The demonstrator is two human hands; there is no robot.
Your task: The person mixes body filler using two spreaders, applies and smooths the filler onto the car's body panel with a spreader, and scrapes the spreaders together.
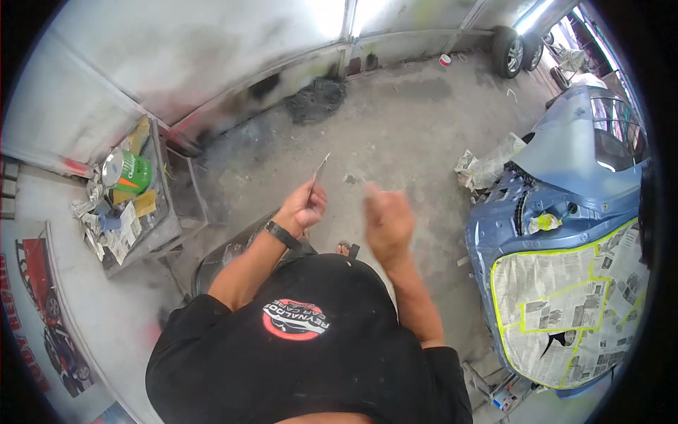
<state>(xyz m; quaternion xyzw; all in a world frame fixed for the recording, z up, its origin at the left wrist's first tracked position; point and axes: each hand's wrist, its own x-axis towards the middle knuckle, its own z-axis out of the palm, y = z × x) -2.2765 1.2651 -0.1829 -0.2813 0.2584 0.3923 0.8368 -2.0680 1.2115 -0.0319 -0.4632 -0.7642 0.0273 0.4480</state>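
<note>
My left hand [304,210], with a dark watch on its wrist, is closed on a thin flat blade [320,172]. Seen almost edge-on, it looks like a putty spreader and points up and away, with a pale spot at its tip. To the right, my right hand [388,220] is raised at about the same height, apart from the left. Motion smears its fingers, which look curled, and whether anything is in them does not show.
On the left stands a bench [157,227] with a green can [127,172], newspaper and sandpaper-like sheets. A blue car body [579,198] masked with newspaper [544,304] and yellow-green tape fills the right. Tyres [507,53] stand by the far wall. Concrete floor [409,127] lies between.
</note>
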